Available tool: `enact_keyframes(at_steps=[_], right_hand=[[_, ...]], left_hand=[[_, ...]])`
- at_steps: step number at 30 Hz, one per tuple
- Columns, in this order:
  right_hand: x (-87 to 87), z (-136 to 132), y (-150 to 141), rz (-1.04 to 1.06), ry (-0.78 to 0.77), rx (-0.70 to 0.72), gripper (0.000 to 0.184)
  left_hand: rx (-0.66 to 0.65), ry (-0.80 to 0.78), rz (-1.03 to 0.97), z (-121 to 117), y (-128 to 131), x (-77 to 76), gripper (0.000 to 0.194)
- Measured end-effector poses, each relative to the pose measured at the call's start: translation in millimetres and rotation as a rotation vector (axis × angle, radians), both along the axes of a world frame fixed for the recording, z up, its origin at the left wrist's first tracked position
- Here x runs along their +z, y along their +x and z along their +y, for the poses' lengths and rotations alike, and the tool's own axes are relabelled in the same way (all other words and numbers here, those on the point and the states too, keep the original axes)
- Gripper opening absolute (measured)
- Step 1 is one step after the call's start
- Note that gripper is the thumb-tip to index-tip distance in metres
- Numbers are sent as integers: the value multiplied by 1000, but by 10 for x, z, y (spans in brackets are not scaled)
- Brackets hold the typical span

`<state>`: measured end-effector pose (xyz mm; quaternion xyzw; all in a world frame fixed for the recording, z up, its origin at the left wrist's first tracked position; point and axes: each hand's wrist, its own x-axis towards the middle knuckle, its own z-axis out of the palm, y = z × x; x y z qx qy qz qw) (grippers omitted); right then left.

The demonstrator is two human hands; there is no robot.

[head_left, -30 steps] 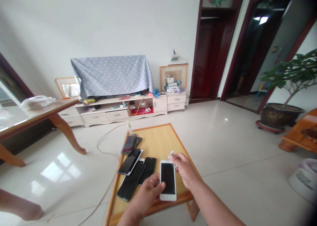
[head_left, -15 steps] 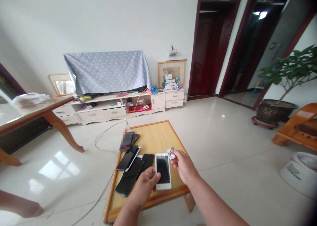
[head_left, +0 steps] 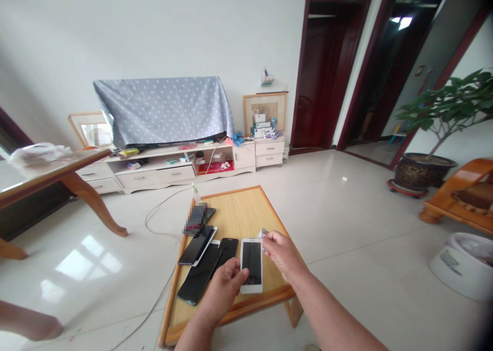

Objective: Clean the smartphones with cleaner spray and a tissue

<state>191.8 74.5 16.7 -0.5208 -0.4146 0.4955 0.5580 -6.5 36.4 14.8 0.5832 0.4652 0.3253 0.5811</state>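
Observation:
A white smartphone [head_left: 251, 265] with a dark screen is gripped at its lower left edge by my left hand [head_left: 227, 281], thumb on the front. My right hand [head_left: 280, 251] pinches a crumpled white wipe or tissue [head_left: 263, 233] against the phone's upper right edge; the fingers cover much of it. Left of the phone, several more phones lie on the small wooden table [head_left: 246, 207]: a black phone [head_left: 228, 251], a large black phone [head_left: 200, 279] and a dark phone [head_left: 195, 246] resting over a white one. Behind them is a blurred-out dark item [head_left: 196, 218].
A small clear bottle [head_left: 195, 192] stands at the table's far left corner. A cable [head_left: 154, 228] runs along the floor on the left. A white bucket [head_left: 460, 266] and a potted plant [head_left: 423, 169] stand to the right. A low white cabinet [head_left: 154, 177] lines the wall.
My right hand has brought the white wipe in from beside the phone onto its upper right edge. My left hand keeps its hold. The view has shifted slightly.

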Motion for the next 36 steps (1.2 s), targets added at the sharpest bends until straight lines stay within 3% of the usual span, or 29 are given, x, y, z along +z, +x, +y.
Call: enact_keyframes(at_steps=[6,14,24,30,36], right_hand=[[-19,20,111,160,-84,97,25],[-29,0,128,130,-69,186,25],[30,-5,120,167,-26,111,31],[60,4,89,-14,80,50,26],[57,-38,-28,-385,261,-22,10]], left_hand=[[43,-5,-18,-11,17,15,44],[62,-25,-70,-37,31,68,41],[36,-20,-64,-32,24,59,40],[13,-18,-36,-28,19,43,42],[17,89,44,-60,78,-1,31]])
